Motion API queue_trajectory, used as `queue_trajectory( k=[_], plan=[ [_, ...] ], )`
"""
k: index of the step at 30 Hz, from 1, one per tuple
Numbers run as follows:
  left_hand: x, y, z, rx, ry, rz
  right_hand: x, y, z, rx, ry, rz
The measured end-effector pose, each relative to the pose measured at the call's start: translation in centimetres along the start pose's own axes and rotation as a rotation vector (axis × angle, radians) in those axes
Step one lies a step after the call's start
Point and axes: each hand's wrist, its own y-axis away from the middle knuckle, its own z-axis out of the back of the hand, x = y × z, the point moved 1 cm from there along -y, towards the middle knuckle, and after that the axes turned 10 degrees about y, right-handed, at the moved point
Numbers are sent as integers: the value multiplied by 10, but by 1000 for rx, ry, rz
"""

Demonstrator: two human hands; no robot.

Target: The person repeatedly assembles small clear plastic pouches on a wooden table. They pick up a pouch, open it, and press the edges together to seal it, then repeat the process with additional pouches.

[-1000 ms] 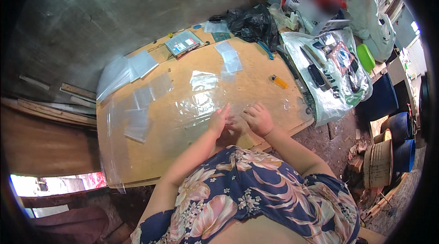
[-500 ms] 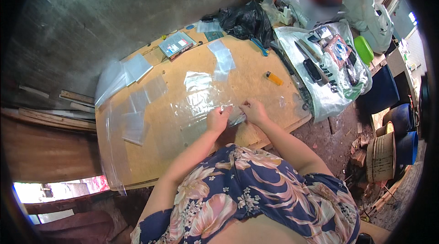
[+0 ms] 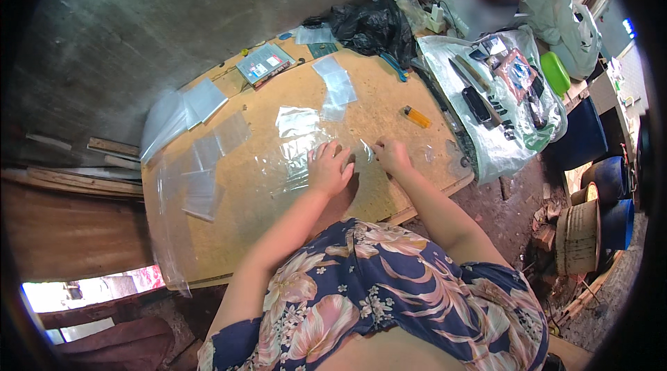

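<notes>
A clear plastic film (image 3: 295,162) lies on the wooden board in front of me, with bright glints across it. My left hand (image 3: 331,171) rests palm down on its right part, fingers spread. To the right of it, my right hand (image 3: 393,156) has its thumb and fingertips pinched together at the film's glinting right edge. Above the film lies a shiny clear plastic bag (image 3: 297,122). More clear bags (image 3: 335,89) overlap at the upper middle of the board, and others (image 3: 201,196) lie to the left.
A yellow lighter (image 3: 417,117) lies right of my hands. Stacked plastic sheets (image 3: 204,101) and a flat box (image 3: 264,64) are at the back. Knives (image 3: 470,73) and small items lie on a white sack (image 3: 445,58). A black bag (image 3: 379,30) sits behind, with blue drums (image 3: 603,180) at far right.
My left hand has spread its fingers flat and shifted slightly up on the film; before, it was pinching near the edge. The right hand has moved slightly right, away from the left.
</notes>
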Motion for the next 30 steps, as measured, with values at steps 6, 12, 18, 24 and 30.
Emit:
queue_trajectory(
  k=[6, 12, 18, 24, 30],
  plan=[
    [-7, -3, -10, 155, -46, 200, 3, 10, 5, -11, 44, 21],
    [-8, -1, -10, 156, -25, 206, 0, 14, 8, -32, 30, 45],
    [-8, -1, -10, 157, -26, 203, -6, 29, 16, -138, 19, -48],
    [-8, 0, -12, 163, -47, 216, -88, 58, 70, -614, 233, 12],
    [-9, 0, -11, 166, -21, 224, -153, 78, 79, -679, 228, -214]
  ],
)
